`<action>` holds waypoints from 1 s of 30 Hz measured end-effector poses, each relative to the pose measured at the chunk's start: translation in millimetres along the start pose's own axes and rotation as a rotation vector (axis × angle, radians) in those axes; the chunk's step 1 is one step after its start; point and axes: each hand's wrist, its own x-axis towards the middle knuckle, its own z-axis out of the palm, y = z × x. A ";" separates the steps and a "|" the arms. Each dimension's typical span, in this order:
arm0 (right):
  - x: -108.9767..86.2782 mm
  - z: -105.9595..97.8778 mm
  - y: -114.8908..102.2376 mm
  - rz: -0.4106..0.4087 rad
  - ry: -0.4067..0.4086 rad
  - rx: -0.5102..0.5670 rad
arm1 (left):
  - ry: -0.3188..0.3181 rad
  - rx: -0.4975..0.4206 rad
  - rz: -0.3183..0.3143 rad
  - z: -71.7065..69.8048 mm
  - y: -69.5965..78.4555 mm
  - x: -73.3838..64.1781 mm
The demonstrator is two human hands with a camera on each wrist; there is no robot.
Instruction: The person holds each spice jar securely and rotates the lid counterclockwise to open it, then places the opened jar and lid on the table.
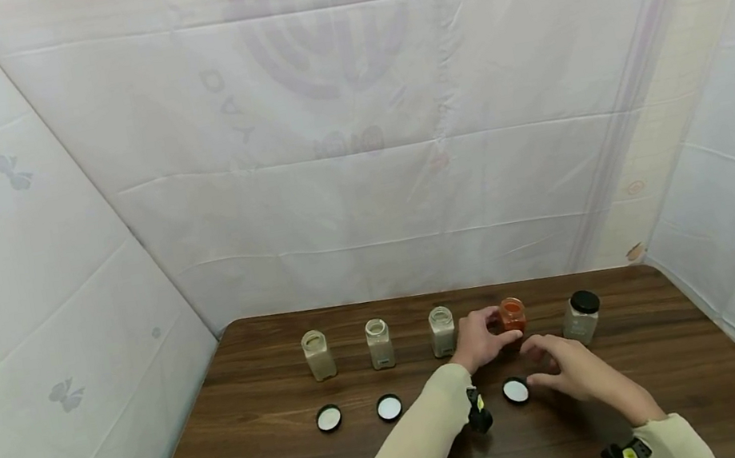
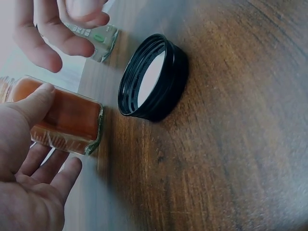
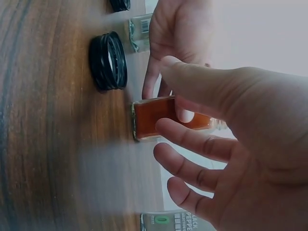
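A glass spice jar of orange-red powder (image 1: 513, 316) stands uncapped at the back of the table. My left hand (image 1: 479, 340) grips it, the thumb (image 2: 36, 103) on the near side and the fingers around the far side. To its right, my right hand (image 1: 566, 366) hovers with loosely bent fingers and nothing in them. A black screw lid (image 1: 515, 390) lies with its white inside up in front of the jar, just left of the right fingertips. Beyond the right hand stands a jar with a black cap (image 1: 584, 302), its label partly reading "pepper" in the right wrist view.
Left of the hands, uncapped spice jars stand in a row: a left one (image 1: 319, 357), a middle one (image 1: 380, 345) and a right one (image 1: 443, 334). Two upturned lids, one left (image 1: 329, 418) and one right (image 1: 389, 408), lie before them. White cloth walls (image 1: 364, 205) surround the wooden table (image 1: 267, 456).
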 end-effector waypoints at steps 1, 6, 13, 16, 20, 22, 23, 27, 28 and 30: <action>-0.2 -0.7 -0.1 0.000 0.004 -0.003 | 0.000 0.003 -0.001 -0.1 0.1 -0.2; -1.6 -2.3 -1.8 0.021 0.015 0.002 | 0.002 0.004 -0.020 -0.3 1.5 -1.3; -2.0 -3.3 -2.2 0.010 0.124 0.027 | 0.032 0.005 -0.037 0.0 1.4 -4.2; -2.1 -3.9 -2.2 -0.008 0.166 0.034 | 0.035 -0.019 -0.044 0.4 0.7 -4.8; -2.5 -3.8 -1.3 -0.010 0.188 0.026 | 0.029 -0.051 -0.017 -0.2 0.3 -5.1; -2.4 -3.5 -1.1 -0.006 0.191 0.022 | 0.028 -0.058 0.000 -1.0 0.3 -5.8; -2.3 -3.5 -1.0 -0.004 0.191 0.023 | 0.028 -0.062 0.005 -1.4 0.2 -5.9; -2.2 -3.7 -2.0 -0.001 0.194 0.025 | 0.023 -0.069 0.012 -3.0 0.0 -6.2; -2.2 -4.1 -2.3 0.000 0.198 0.024 | 0.021 -0.074 0.012 -3.3 0.2 -6.0; -2.1 -5.2 -3.5 -0.001 0.217 0.022 | 0.018 -0.084 0.013 -4.1 0.8 -5.4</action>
